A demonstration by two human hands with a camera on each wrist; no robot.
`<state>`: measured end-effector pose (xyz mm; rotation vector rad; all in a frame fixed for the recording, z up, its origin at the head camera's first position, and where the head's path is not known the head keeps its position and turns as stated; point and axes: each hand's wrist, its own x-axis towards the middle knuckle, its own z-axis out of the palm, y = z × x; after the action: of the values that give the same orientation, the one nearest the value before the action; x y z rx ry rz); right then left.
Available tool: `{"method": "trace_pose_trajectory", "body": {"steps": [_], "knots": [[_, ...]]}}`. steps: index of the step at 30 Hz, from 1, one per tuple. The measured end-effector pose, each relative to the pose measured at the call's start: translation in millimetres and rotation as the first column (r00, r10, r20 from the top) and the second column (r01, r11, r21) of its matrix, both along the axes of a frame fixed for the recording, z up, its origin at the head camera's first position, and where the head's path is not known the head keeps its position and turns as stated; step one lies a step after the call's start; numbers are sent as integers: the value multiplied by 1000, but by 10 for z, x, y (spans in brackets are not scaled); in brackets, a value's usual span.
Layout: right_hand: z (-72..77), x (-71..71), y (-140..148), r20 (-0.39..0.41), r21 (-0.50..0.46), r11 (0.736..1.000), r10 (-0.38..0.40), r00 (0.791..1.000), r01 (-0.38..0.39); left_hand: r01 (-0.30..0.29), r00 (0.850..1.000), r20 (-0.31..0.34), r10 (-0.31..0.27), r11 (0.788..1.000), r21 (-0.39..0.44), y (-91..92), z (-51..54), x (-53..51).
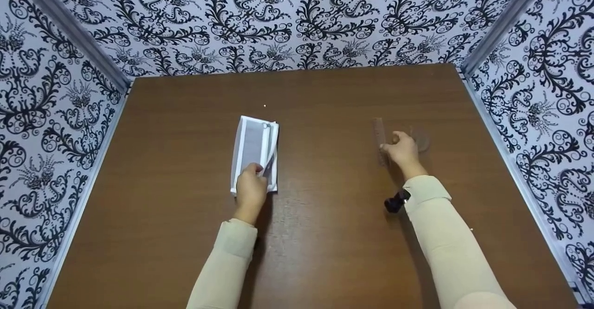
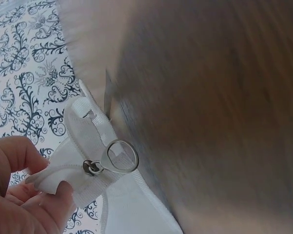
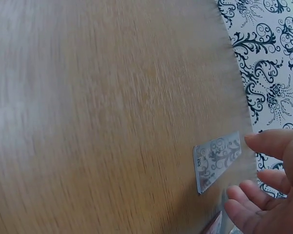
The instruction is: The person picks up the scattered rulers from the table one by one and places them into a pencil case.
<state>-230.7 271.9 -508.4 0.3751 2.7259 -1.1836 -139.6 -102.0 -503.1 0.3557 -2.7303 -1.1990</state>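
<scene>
Two cream sleeves cross from the near side of a brown tabletop [image 1: 325, 234], a black device [image 1: 395, 202] at the right cuff. The left hand [image 1: 252, 186] has a closed grip, thumb and fingers pinching the white edging of a zipped pouch [image 1: 250, 137], beside its ring pull [image 2: 107, 162]. The pouch lies left of the tabletop's centre, nearer the visible far edge than the right edge, its mouth apparently parted along the side facing the right hand.

Toward the right edge, the right hand [image 1: 403, 153] is poised with a loose, parted grip, thumb clear of the fingertips and holding nothing that can be seen. It sits between a clear ruler [image 1: 378, 132] and a round clear piece [image 1: 421, 138]; from here, it cannot be told whether it touches either.

The step in hand appears to be picking up a clear piece while the pouch is steadied. The next move would seem to call for the right fingertips to get under a thin, flat edge and pinch it, the left hand keeping the pouch's mouth parted.

Beyond the far edge stands a scroll-patterned wall [image 1: 325, 21].
</scene>
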Motion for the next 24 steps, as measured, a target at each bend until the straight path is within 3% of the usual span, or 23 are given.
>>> {"method": "trace_pose_trajectory", "body": {"steps": [16,24], "knots": [[-28,-27,-31,70,-42,999,-23,997,26,14,1000,-24,-14,1000,-5,5,8,15],[-59,-41,-50,67,-38,997,-58,996,61,17,999,-42,-17,1000,-7,9,-21,10]]}}
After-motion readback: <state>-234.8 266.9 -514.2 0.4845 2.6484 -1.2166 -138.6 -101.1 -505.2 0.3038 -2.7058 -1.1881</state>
